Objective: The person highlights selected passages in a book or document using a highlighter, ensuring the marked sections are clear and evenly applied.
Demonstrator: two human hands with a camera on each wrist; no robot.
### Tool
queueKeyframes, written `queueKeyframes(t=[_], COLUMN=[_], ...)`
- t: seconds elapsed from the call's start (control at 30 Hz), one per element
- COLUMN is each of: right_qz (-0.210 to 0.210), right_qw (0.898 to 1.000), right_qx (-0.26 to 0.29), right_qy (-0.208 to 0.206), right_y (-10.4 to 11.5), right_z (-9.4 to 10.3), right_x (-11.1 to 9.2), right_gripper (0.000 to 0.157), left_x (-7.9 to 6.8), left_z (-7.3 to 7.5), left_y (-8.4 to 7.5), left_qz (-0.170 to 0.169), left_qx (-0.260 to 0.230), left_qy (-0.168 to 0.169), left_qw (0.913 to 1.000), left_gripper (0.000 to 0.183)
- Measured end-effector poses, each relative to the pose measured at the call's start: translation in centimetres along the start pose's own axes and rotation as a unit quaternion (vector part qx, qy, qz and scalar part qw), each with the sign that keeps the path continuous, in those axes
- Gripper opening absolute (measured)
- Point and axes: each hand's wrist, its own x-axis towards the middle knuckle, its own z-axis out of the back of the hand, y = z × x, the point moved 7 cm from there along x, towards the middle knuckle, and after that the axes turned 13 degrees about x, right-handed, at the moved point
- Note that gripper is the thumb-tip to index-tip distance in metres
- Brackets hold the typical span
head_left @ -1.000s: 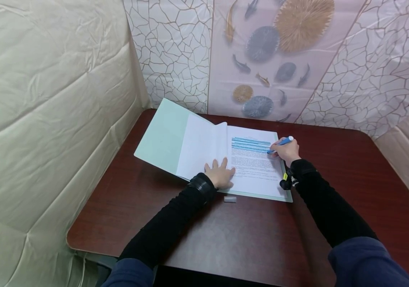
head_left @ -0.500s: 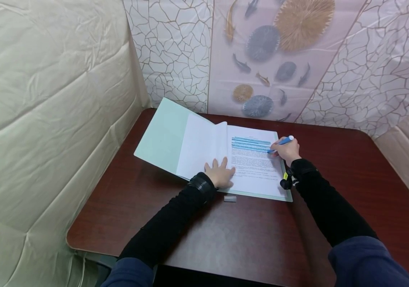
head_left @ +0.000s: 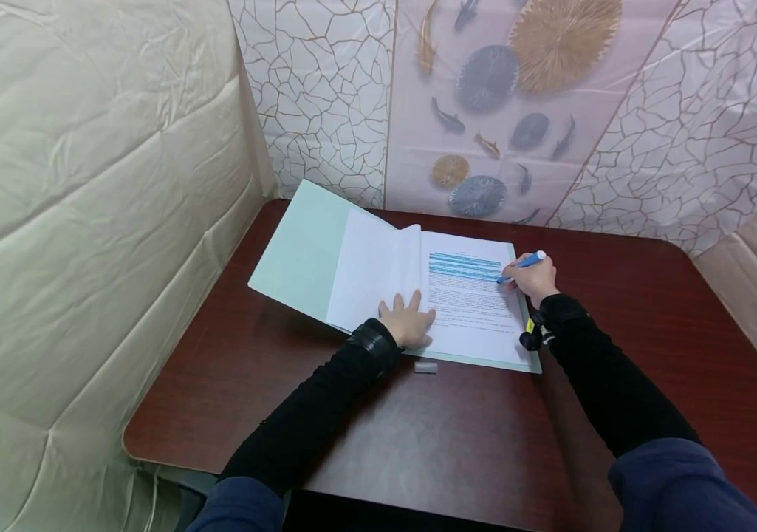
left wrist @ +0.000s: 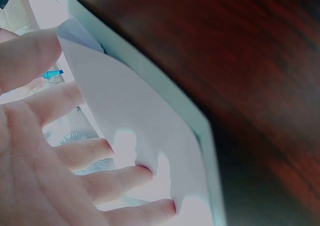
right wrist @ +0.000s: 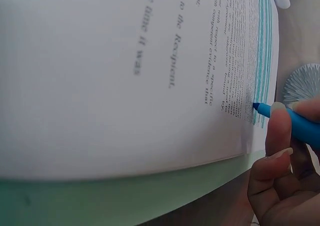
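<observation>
The right hand (head_left: 534, 280) is gripping a blue marker (head_left: 530, 259), its tip at the partly blue-striped page (head_left: 471, 343). The left hand (head_left: 408, 325), fingers spread, is resting on papers (head_left: 371, 270) in an open folder (head_left: 305, 251) on the brown surface (head_left: 478, 443).

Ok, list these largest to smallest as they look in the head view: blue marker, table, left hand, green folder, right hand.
1. Table
2. Green folder
3. Left hand and right hand: too alike to rank apart
4. Blue marker, partly hidden
</observation>
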Motion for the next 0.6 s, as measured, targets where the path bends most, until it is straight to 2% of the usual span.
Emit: queueKeyframes(t=[0.6], right_qz=[-0.009], right_qw=[1.0], right_qx=[-0.023], right_qy=[-0.011], right_y=[-0.08], right_z=[0.6], right_x=[-0.29], right_gripper=[0.016], left_x=[-0.18], left_z=[0.05], left_y=[-0.02], left_qz=[0.0], left_qx=[0.0], left_qy=[-0.002], left_qw=[1.0], left_gripper=[0.059])
